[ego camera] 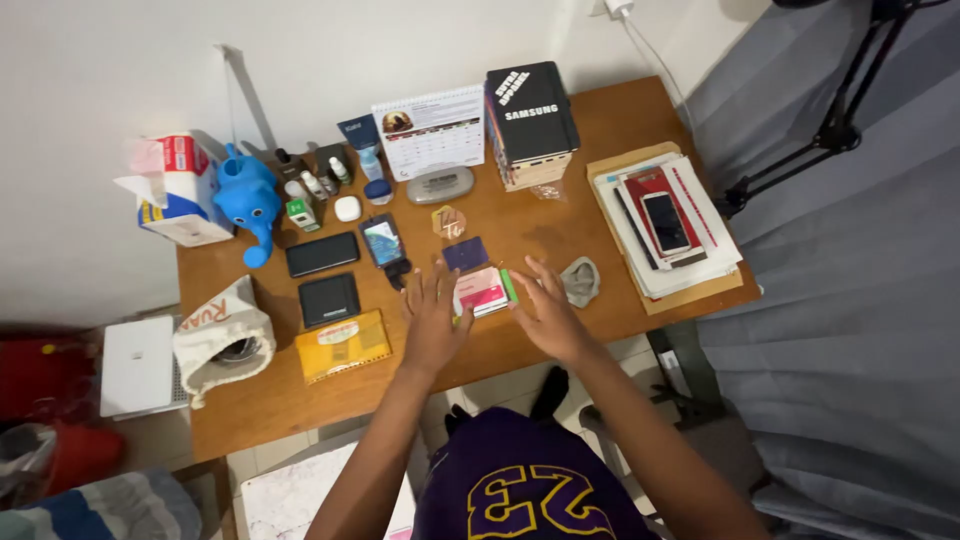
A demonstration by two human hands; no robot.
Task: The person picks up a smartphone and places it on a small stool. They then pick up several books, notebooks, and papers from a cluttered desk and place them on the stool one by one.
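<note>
- Lying flat near the wooden desk's (560, 215) front edge, a small stack of cards (482, 290), pink on top with a green edge, sits between both hands.
- Left hand (435, 318) at its 9 o'clock, fingers spread, gripping nothing.
- Right hand (545, 308) at 3 o'clock, likewise open and empty.
- Dark blue card (466, 254) at 12 o'clock; grey crumpled cloth (581, 281) beyond the right hand.

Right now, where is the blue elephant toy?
In the head view, the blue elephant toy stands at the desk's far left, between the tissue box and the small bottles, far from both hands.
</note>
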